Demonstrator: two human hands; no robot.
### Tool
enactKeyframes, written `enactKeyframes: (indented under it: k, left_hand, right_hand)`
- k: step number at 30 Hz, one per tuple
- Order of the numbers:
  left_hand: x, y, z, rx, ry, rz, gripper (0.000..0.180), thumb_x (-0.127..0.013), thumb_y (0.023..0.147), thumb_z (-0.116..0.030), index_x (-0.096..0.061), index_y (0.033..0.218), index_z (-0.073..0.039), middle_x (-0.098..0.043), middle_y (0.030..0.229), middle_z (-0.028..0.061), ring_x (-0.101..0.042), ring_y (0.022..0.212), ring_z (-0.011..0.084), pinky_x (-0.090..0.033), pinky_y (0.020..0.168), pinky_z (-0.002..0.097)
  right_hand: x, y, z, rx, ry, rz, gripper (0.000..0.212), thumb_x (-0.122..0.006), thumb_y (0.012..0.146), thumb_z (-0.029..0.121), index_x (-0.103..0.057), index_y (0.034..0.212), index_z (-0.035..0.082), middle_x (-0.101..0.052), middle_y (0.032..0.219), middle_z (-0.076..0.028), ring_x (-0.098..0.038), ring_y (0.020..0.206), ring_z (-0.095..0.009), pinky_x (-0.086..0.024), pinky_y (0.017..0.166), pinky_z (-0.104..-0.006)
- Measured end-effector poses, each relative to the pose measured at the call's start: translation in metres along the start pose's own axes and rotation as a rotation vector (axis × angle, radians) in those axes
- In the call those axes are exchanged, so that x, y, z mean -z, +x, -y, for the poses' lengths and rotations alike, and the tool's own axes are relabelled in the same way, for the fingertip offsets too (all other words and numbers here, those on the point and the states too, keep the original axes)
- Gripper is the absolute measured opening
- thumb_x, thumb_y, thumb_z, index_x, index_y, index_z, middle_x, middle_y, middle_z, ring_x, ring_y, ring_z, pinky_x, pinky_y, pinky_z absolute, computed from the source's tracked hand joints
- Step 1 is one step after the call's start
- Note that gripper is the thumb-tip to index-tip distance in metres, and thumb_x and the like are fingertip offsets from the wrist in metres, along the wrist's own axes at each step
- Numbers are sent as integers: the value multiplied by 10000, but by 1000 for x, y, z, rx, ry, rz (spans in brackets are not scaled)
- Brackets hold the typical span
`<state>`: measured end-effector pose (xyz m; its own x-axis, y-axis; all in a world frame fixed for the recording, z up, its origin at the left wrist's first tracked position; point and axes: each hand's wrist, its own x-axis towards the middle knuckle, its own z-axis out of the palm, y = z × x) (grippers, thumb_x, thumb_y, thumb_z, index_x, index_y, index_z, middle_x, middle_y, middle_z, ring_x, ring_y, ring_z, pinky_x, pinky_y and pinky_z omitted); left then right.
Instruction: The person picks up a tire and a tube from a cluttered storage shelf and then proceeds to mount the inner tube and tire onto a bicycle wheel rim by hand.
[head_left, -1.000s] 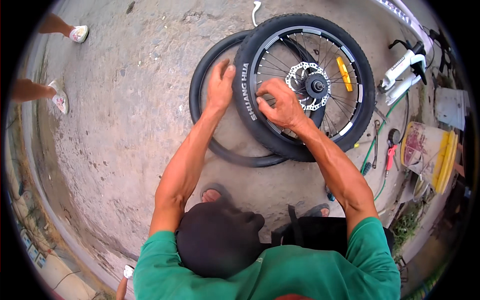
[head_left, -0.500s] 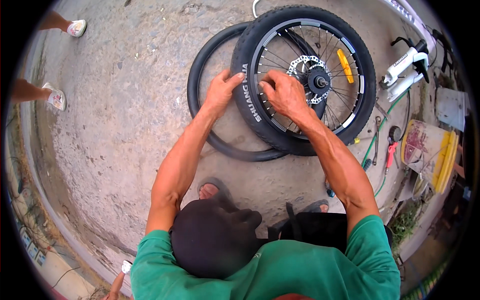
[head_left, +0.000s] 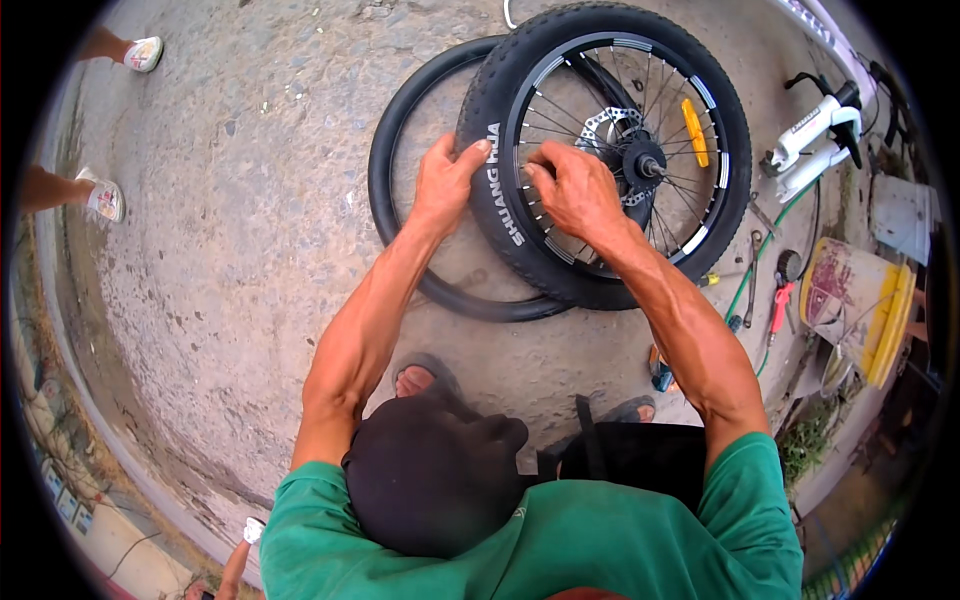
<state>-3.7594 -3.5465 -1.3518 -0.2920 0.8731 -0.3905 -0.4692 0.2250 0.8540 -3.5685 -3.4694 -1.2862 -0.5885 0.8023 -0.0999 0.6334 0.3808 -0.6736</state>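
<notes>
In front of me a bicycle wheel (head_left: 722,178) stands tilted, with a fat black knobby tyre (head_left: 560,270), a silver disc rotor (head_left: 597,128) and a yellow spoke reflector (head_left: 694,132). My left hand (head_left: 447,185) grips the tyre's left side, thumb on the sidewall, fingers partly hidden behind the tread. At the rim's left inner edge, my right hand (head_left: 578,190) is closed, with thumb and forefinger together among the spokes. Whatever it pinches there is hidden. A thinner smooth black rubber ring (head_left: 385,130) lies on the ground, partly under the wheel.
Right of the wheel are a white bicycle fork (head_left: 808,135), a wrench (head_left: 753,275), a red-handled inflator gauge (head_left: 780,308) and a green hose (head_left: 741,290). Beyond them stands a white bucket with a yellow rim (head_left: 890,325). Another person's white shoes (head_left: 104,196) are at the left.
The wheel's hub has shifted slightly right and its tilt has changed a little. My right hand has moved slightly right. My left hand keeps its hold on the tyre.
</notes>
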Motion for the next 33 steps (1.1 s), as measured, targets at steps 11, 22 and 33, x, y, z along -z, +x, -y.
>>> enactKeyframes:
  k: [11, 22, 33]
  left_hand:
    - [-5, -1, 2, -72, 92, -2, 370, -725, 1027, -256, -631, 1195, 61, -735, 1032, 111, -684, 883, 136, -572, 764, 305]
    - [-13, -5, -9, -105, 190, 18, 398, -723, 1035, -247, -595, 1280, 39, -715, 1082, 105, -681, 918, 138, -586, 799, 320]
    - [4, -28, -38, 278, 192, 229, 481, -744, 986, -110, -577, 1416, 25, -698, 1297, 118, -673, 1162, 172, -548, 1044, 355]
  right_hand:
    - [2, 2, -4, -37, 55, 51, 191, -698, 983, 207, -728, 983, 18, -764, 960, -216, -734, 934, -440, -568, 835, -535]
    - [-1, -3, -5, -32, 177, -3, 192, -722, 977, 164, -690, 1007, -23, -741, 914, -233, -725, 852, -432, -557, 769, -491]
    - [-3, -13, -14, 86, 230, -135, 168, -730, 967, 182, -705, 985, 16, -751, 922, -197, -735, 868, -406, -565, 770, -498]
